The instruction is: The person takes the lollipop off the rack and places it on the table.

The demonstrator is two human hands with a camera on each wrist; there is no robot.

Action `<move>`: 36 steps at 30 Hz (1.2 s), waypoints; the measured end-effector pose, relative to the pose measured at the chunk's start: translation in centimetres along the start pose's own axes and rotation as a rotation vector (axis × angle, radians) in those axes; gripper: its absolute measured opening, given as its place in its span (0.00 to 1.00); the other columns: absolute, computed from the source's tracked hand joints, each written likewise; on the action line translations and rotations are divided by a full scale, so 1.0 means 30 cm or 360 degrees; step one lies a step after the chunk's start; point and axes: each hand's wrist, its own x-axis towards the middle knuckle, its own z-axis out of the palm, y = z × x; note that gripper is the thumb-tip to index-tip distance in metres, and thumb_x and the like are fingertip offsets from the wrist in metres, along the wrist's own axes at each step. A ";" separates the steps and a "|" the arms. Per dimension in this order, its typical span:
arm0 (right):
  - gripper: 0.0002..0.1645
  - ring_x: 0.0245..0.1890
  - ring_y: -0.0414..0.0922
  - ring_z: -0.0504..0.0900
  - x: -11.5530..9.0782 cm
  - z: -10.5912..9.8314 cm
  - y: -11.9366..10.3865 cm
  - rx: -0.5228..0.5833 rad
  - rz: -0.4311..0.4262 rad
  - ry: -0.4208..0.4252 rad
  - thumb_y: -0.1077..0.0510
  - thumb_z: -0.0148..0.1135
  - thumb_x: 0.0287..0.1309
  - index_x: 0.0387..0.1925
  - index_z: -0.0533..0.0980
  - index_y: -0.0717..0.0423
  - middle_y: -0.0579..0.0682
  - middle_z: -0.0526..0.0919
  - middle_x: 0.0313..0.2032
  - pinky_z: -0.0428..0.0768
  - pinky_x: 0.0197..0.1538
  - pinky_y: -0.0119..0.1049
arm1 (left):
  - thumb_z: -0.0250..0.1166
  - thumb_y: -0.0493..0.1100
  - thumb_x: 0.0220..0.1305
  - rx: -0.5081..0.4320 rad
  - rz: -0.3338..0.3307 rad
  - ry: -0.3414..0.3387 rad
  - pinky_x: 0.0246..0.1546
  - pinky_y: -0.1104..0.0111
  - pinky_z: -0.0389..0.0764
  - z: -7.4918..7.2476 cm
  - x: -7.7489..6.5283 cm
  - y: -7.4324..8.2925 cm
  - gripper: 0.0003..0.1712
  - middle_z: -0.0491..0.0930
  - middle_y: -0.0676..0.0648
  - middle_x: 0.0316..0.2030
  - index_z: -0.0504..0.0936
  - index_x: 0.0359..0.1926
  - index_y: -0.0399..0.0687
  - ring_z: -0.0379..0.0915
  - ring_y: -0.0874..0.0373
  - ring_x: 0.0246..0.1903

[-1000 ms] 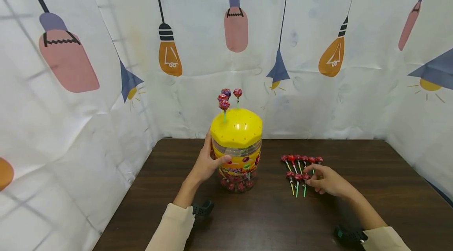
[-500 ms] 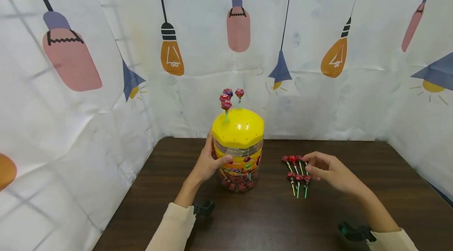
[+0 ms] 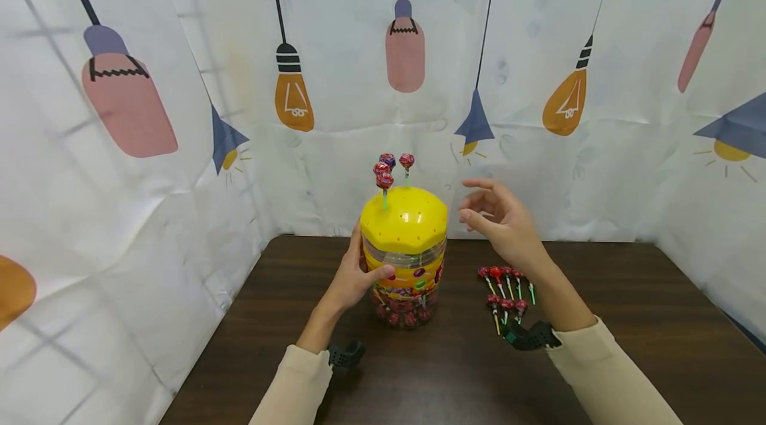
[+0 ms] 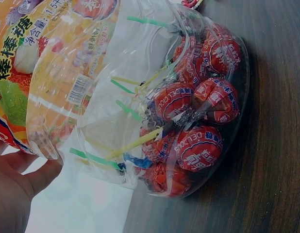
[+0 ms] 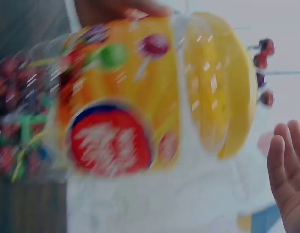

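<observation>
My left hand (image 3: 352,279) grips the side of a clear plastic candy jar (image 3: 408,279), thumb across its yellow label. Red-wrapped lollipops (image 4: 198,148) lie inside at the jar's bottom. Several lollipops (image 3: 384,181) stand upright in holes at the left and back of the yellow lid (image 3: 413,220). Raised to the right of the lid, my right hand (image 3: 503,222) has its fingers loosely bent and its thumb apart, with nothing visible between them. The right wrist view, blurred, shows these fingers (image 5: 286,160) nearly straight, beyond the lid.
Two rows of lollipops (image 3: 496,273) lie on the dark wooden table (image 3: 443,378) to the jar's right, partly covered by my right forearm. A white curtain (image 3: 347,192) printed with hanging lamps stands behind and beside the table. Each wrist wears a black band (image 3: 532,337).
My right hand has left the lollipop rows and risen up and leftward to beside the lid. The left hand keeps its hold on the jar, which stays in place.
</observation>
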 end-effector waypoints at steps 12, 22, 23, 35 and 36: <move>0.33 0.58 0.53 0.82 0.254 0.110 -0.051 -0.0042 -0.0049 -0.0080 0.59 0.66 0.67 0.71 0.67 0.49 0.58 0.79 0.58 0.82 0.61 0.52 | 0.70 0.57 0.65 -0.0001 -0.0005 -0.0006 0.63 0.51 0.78 0.000 -0.001 0.010 0.60 0.68 0.48 0.69 0.35 0.81 0.75 0.73 0.48 0.63; 0.31 0.53 0.56 0.84 0.316 0.164 -0.032 -0.0015 0.0040 -0.0125 0.61 0.65 0.67 0.69 0.70 0.50 0.60 0.82 0.53 0.82 0.60 0.53 | 0.70 0.55 0.66 0.0001 -0.0016 -0.0003 0.65 0.48 0.77 0.000 -0.001 0.011 0.59 0.67 0.47 0.70 0.36 0.81 0.74 0.72 0.47 0.64; 0.30 0.52 0.56 0.84 0.317 0.166 -0.030 -0.0015 0.0040 -0.0122 0.61 0.65 0.67 0.69 0.71 0.50 0.59 0.82 0.53 0.82 0.60 0.52 | 0.70 0.55 0.66 -0.0001 -0.0017 -0.0002 0.65 0.47 0.76 0.000 0.000 0.011 0.59 0.67 0.47 0.70 0.36 0.81 0.74 0.72 0.47 0.64; 0.26 0.42 0.51 0.85 0.337 0.188 -0.010 -0.0034 -0.0072 -0.0051 0.65 0.63 0.67 0.66 0.74 0.54 0.61 0.85 0.45 0.84 0.50 0.36 | 0.70 0.54 0.67 0.0005 -0.0033 -0.0006 0.66 0.48 0.76 0.000 -0.002 0.012 0.58 0.66 0.49 0.71 0.37 0.81 0.75 0.72 0.49 0.65; 0.26 0.41 0.50 0.84 0.339 0.190 -0.010 -0.0033 -0.0083 -0.0032 0.65 0.62 0.67 0.66 0.74 0.55 0.61 0.85 0.45 0.84 0.49 0.34 | 0.70 0.54 0.67 0.0008 -0.0026 -0.0006 0.66 0.48 0.76 0.001 -0.002 0.012 0.58 0.67 0.49 0.71 0.36 0.81 0.75 0.72 0.49 0.64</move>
